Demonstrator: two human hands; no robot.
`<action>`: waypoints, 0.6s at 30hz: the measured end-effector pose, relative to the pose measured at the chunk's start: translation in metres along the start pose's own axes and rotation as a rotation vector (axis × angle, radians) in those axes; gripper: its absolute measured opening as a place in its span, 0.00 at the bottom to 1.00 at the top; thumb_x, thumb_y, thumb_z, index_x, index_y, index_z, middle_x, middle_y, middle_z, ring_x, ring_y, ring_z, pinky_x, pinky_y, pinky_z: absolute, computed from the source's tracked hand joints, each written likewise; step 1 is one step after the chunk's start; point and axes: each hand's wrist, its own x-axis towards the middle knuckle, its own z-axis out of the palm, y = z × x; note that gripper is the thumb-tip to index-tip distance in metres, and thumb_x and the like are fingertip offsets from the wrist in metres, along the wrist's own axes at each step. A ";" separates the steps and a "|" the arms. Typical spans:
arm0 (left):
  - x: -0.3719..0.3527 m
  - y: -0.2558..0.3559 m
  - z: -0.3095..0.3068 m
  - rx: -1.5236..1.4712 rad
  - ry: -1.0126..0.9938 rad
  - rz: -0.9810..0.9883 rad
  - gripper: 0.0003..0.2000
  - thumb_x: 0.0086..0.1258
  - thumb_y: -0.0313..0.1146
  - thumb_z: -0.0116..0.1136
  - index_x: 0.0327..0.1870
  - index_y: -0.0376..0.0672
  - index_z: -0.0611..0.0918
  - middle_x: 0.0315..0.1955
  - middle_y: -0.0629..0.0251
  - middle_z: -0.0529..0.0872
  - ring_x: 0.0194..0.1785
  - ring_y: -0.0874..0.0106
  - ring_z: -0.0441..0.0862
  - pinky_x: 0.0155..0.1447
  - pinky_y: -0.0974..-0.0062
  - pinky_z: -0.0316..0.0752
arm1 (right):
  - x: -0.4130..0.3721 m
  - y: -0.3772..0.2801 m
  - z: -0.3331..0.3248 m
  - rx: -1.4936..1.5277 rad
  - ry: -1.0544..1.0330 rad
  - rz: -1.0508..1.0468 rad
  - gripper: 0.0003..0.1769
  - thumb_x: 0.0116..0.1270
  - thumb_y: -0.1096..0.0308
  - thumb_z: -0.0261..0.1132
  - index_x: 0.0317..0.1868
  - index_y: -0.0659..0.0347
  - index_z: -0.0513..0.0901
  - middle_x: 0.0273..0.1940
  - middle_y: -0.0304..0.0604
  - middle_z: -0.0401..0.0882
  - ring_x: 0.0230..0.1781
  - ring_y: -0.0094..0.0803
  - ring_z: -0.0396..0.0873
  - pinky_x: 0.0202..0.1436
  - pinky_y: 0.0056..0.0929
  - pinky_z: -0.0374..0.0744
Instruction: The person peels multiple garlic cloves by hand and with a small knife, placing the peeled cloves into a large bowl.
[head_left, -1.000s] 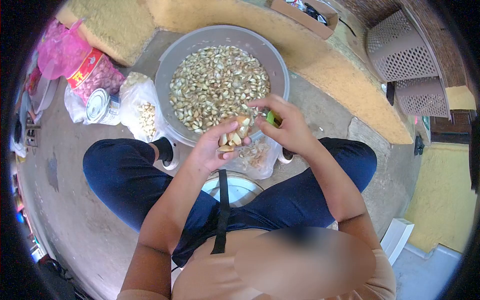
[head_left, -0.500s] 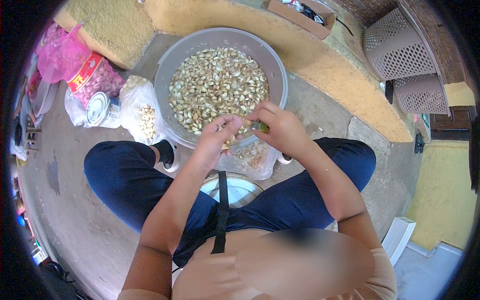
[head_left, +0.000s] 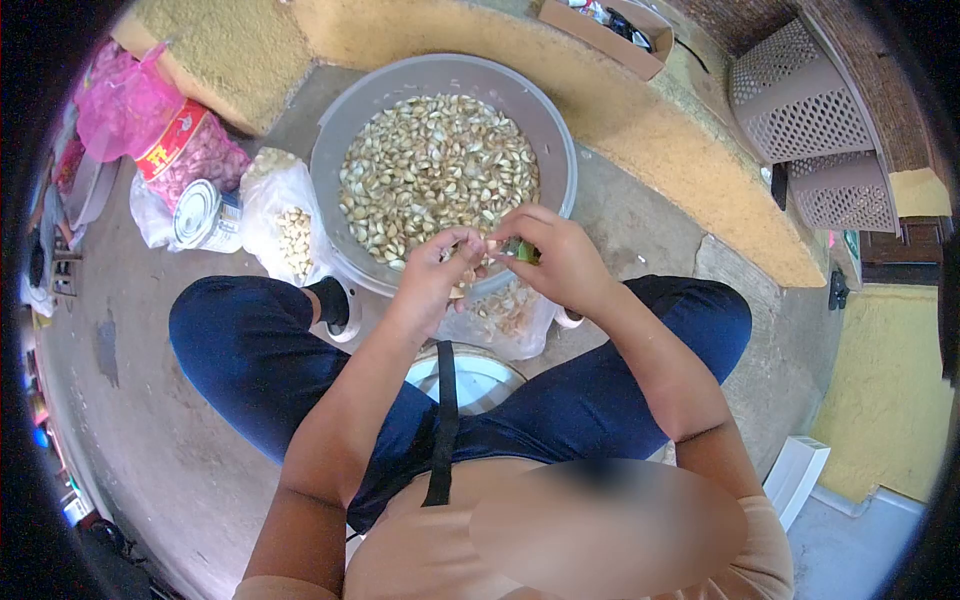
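A wide grey tub [head_left: 330,215] holds a great many garlic cloves [head_left: 435,175]. Over its near rim my two hands meet. My left hand [head_left: 445,265] is closed around garlic cloves, with one pale clove near its fingertips. My right hand [head_left: 545,250] grips a small green-handled tool [head_left: 527,253], its fingertips at the clove between the hands; the blade is too small to make out. Below the hands, a clear plastic bag [head_left: 520,335] carries thin peelings. Left of the tub, another plastic bag [head_left: 262,215] contains pale peeled cloves [head_left: 295,240].
Pink net sacks [head_left: 195,155] and a metal can [head_left: 205,215] stand at the left. A low yellow wall [head_left: 640,130] curves behind the tub, bearing a cardboard box [head_left: 610,40]. Perforated grey crates [head_left: 805,95] are at the upper right. My bent legs flank a white lid-like surface [head_left: 475,380].
Both hands stay almost in place, with small finger movements. The left fingertips have come slightly nearer to the right ones.
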 end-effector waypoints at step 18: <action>-0.001 0.005 -0.004 -0.233 -0.124 -0.086 0.13 0.60 0.41 0.56 0.40 0.44 0.73 0.28 0.71 0.74 0.29 0.81 0.74 0.14 0.89 0.58 | 0.005 0.001 -0.008 0.435 0.060 0.313 0.09 0.53 0.71 0.64 0.36 0.60 0.77 0.37 0.36 0.74 0.24 0.18 0.70 0.21 0.14 0.67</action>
